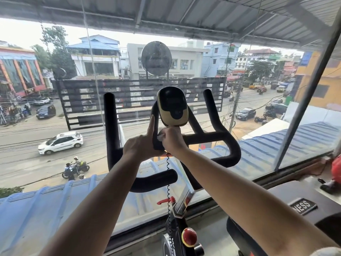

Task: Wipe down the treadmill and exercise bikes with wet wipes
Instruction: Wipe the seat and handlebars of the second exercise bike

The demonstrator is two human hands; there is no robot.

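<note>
Right grip (172, 140) pinching a crumpled white wet wipe (160, 137), a person presses it against the centre junction of an exercise bike's handlebars (212, 138), just beneath the tan-and-black console (172, 106). The left grip (140, 146) grasps the same junction from the other side. Its thumb and lower fingers curl round the padded bar, while the index finger (151, 124) points straight up beside the console's stem.

Judging by where the wipe sits, the job is partway through this bike. The wipe is on the central bar. The outer horns, the lower loop, the coiled cable (168, 182), the red lever (165, 201) and the red knob (189, 236) on the frame below look yet to be reached. Nothing in view shows which surfaces are already clean.

A dark machine (304, 193) with a partly legible label stands just beside the bike at lower right; whether it is the treadmill cannot be told. The bike faces a glass window (55, 163) above a busy street.
</note>
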